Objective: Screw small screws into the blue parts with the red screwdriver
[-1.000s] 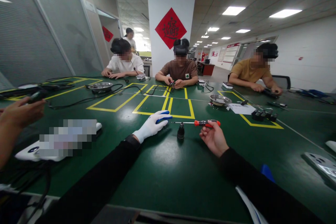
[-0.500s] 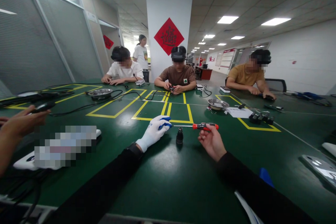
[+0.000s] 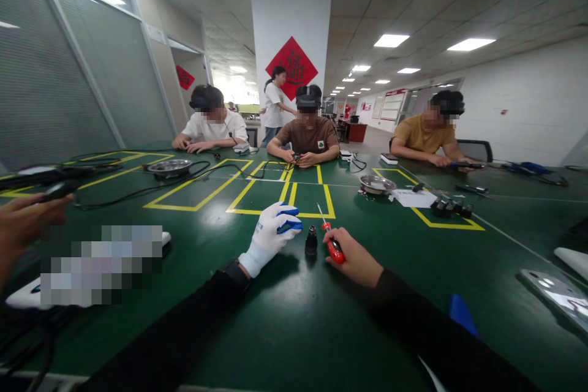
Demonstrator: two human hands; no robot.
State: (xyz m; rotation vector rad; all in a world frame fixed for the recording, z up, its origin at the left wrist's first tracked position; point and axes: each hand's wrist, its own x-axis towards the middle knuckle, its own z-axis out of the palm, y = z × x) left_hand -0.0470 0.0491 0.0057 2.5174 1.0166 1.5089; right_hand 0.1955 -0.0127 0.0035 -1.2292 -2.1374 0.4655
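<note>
A red and black screwdriver point(image 3: 334, 245) is gripped by its handle in my bare right hand point(image 3: 353, 257), its thin shaft slanting up and away to the left. My left hand point(image 3: 272, 234) wears a white glove with blue-coated fingers; these are bent but apart, and nothing shows between them. Between the two hands a small black part like a drill chuck point(image 3: 311, 241) stands upright on the green table point(image 3: 275, 324), wide end down. Neither hand appears to touch it.
Yellow tape point(image 3: 193, 207) marks rectangles beyond my hands. A metal bowl point(image 3: 377, 184), paper point(image 3: 414, 198) and several black parts point(image 3: 452, 208) lie at right. A phone point(image 3: 558, 300) is at far right. A co-worker's hand point(image 3: 32, 220) holds a dark object at left; others sit opposite.
My left hand has let go of the screwdriver's tip and its fingers have spread. My right hand has swung the screwdriver from level to pointing up and away. A standing person has moved right.
</note>
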